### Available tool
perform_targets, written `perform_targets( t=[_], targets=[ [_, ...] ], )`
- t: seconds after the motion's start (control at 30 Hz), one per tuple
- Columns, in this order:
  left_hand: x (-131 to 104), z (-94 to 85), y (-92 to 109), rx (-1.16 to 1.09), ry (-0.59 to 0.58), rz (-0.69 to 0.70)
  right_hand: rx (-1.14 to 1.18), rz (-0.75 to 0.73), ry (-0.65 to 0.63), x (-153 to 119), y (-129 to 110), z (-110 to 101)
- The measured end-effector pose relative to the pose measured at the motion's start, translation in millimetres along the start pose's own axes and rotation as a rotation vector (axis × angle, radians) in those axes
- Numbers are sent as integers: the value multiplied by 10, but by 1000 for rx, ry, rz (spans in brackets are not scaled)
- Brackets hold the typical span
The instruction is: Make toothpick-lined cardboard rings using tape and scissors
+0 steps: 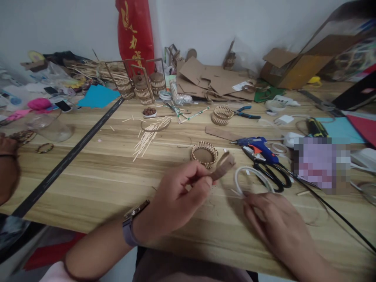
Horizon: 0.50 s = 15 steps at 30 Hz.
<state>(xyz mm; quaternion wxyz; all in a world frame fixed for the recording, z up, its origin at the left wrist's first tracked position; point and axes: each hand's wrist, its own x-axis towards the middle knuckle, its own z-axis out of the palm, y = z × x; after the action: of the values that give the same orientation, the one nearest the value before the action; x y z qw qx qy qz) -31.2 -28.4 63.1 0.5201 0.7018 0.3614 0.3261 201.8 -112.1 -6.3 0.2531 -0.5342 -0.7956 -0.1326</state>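
My left hand (185, 196), with a watch on its wrist, pinches a curled brown cardboard strip (223, 166) at the middle of the table. Just behind it stands a small round basket (205, 153) with a brown base and a wall of short sticks. My right hand (270, 219) has its fingers closed at the lower edge of a white translucent ring (238, 180). Behind that ring lie black-handled scissors (272, 174) and a blue glue gun (263, 147). A second stick ring (222, 115) is farther back, beside blue-handled pliers (248, 112).
Thin sticks (147, 137) lie scattered left of centre, near a bowl of brown beads (149, 112). Finished small lanterns (143, 88) and cardboard pieces (205, 78) stand behind. A black cable (331, 207) crosses at right. Another person's arm (8, 172) rests at far left.
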Motion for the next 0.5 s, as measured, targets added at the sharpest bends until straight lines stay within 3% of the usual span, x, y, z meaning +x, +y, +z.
perform_targets(
  t=[0.1, 0.23, 0.33, 0.43, 0.5],
  targets=[
    [-28, -13, 22, -29, 67, 89, -47, -62, -91, 67, 44, 190],
    [-34, 21, -32, -103, -24, 106, 19, -49, -182, 82, 144, 219],
    [11, 77, -150, -168, -81, 65, -54, 188, -206, 49, 425, 126],
    [72, 136, -278, -260, -126, 6, -166, 421, -310, 0, 784, 59],
    [108, 167, -339, -352, -162, -49, -158, 497, -363, -24, 960, 52]
  ],
)
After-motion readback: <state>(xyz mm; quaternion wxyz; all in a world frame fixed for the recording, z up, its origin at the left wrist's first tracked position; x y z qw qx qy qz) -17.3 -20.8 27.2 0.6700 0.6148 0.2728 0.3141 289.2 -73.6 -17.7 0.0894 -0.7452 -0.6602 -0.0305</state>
